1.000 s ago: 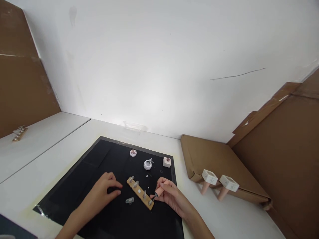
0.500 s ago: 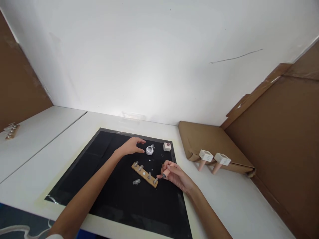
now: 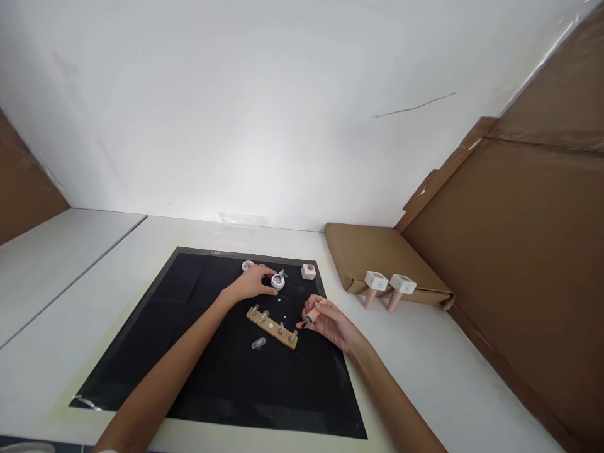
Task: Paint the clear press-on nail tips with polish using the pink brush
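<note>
My left hand (image 3: 253,282) is at the small round white jar (image 3: 278,281), its thumb and fingers apart at the jar's left side; whether they touch it is unclear. Between the fingers of my right hand (image 3: 330,322) is a pink-handled brush (image 3: 315,313), its dark tip pointing down and left. The tip is near the right end of a wooden strip (image 3: 272,328) that carries several clear nail-shaped pieces. A loose clear piece (image 3: 258,343) lies in front of the strip. Another round container (image 3: 247,265) shows behind my left hand.
A black mat (image 3: 226,384) covers part of the white table. At its back right stands a white cube (image 3: 308,272) with a dark top piece. Two pink-handled bottles with white square ends (image 3: 376,280) lean on a flat cardboard box (image 3: 377,248). Cardboard walls stand at both sides.
My left hand has moved right to the white jar, uncovering the round container behind it. My right hand still holds the brush, its tip slightly farther from the strip. The camera view has shifted.
</note>
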Demonstrator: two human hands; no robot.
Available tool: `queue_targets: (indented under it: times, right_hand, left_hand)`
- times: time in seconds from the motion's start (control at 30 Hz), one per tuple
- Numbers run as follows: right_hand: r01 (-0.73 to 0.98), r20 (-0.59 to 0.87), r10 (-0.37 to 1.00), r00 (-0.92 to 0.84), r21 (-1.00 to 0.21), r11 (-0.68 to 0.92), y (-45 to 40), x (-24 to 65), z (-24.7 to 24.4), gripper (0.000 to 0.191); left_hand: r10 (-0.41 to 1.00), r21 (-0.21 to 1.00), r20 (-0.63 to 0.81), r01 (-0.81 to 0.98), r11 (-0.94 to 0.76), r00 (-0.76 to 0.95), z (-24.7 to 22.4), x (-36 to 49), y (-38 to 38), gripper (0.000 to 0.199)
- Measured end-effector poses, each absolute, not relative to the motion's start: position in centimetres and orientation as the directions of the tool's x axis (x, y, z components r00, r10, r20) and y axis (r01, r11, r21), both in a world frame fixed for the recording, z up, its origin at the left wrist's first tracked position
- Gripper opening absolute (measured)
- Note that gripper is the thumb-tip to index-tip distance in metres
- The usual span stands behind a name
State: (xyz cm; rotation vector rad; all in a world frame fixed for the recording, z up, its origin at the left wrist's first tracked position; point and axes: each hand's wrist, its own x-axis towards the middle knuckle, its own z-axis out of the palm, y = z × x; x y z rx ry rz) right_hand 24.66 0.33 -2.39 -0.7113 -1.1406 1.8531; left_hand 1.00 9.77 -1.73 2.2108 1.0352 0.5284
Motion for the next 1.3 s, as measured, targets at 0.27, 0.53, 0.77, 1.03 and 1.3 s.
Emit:
queue_targets:
  times: [0.27, 0.53, 0.77, 1.03, 1.3]
  right_hand:
    - [-0.241, -0.016, 0.938, -0.347, -0.965, -0.106, 0.2, 23.7, -0.9, 0.027]
    - [-0.026, 0.276, 0.958, -0.081, -0.961, 0.274, 0.6, 20.6, 9.3, 0.018]
    - [0.16, 0.634, 0.772, 0.039, -0.767, 0.622, -1.9, 17.6, 16.6, 0.006]
    - [0.435, 0.856, 0.517, 0.023, -0.474, 0.766, -3.0, 16.1, 16.8, 0.012]
    - [0.39, 0.832, 0.555, 0.014, -0.516, 0.763, -2.5, 17.1, 16.4, 0.015]
  left_hand:
    - [0.841, 0.767, 0.162, 0.47, -0.437, 0.517, -0.4, 0.9, 9.0, 0.03]
    - [0.866, 0.856, 0.302, 0.287, -0.431, 0.398, 7.2, -1.6, 6.9, 0.037]
    - [0.824, 0.842, 0.429, 0.167, -0.513, 0.369, 12.5, -3.4, 2.7, 0.031]
    - [0.772, 0.823, 0.486, 0.084, -0.562, 0.41, 14.2, -3.7, 1.0, 0.022]
    - [0.771, 0.777, 0.526, 0.167, -0.607, 0.358, 14.0, -3.1, 0.5, 0.031]
